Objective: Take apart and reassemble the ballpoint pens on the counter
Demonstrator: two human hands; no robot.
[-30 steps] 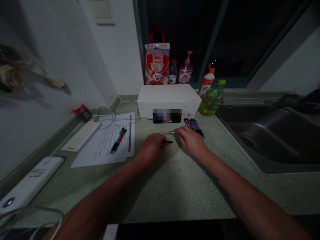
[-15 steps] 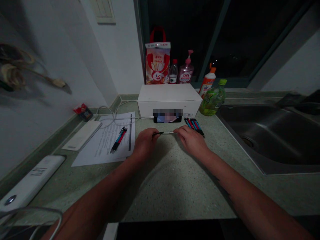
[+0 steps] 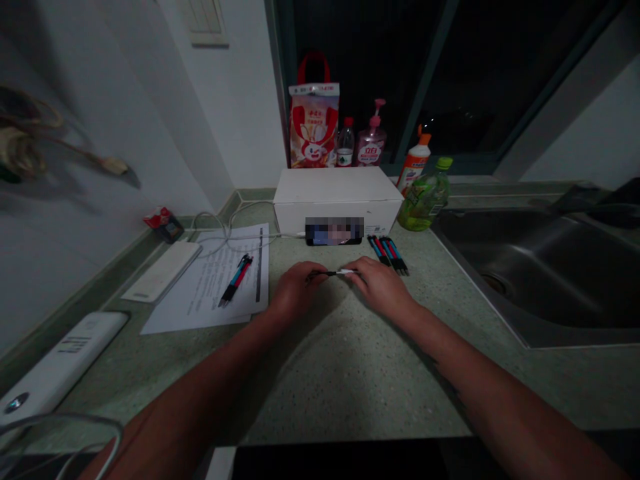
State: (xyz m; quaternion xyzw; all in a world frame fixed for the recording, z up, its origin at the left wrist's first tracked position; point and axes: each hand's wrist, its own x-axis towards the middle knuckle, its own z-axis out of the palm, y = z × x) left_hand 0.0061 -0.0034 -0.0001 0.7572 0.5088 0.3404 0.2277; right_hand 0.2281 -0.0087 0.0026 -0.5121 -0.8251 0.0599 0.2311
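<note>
Over the countertop, my left hand [image 3: 297, 290] pinches the slim black part of a pen [image 3: 329, 273], its fingers closed. Facing it, my right hand [image 3: 381, 283] grips a thin white part [image 3: 345, 271] between thumb and fingers. The two parts lie in one line and meet in the gap between my hands; whether they are joined I cannot tell. Just beyond my right hand, several blue, red and black pens [image 3: 388, 255] lie side by side. To the left, red and blue pens [image 3: 236, 280] rest on a printed sheet [image 3: 205, 310].
A phone [image 3: 334, 235] with a cable leans against a white box [image 3: 337, 187]. Bottles and a red bag [image 3: 314, 127] stand behind it. A green bottle [image 3: 425, 203] is beside the sink [image 3: 550, 267]. White devices [image 3: 163, 272] and cables lie along the left wall.
My hands have come slightly closer together and a little nearer to me. The white part at my right fingertips looks wider, and less of the thin length shows between the hands.
</note>
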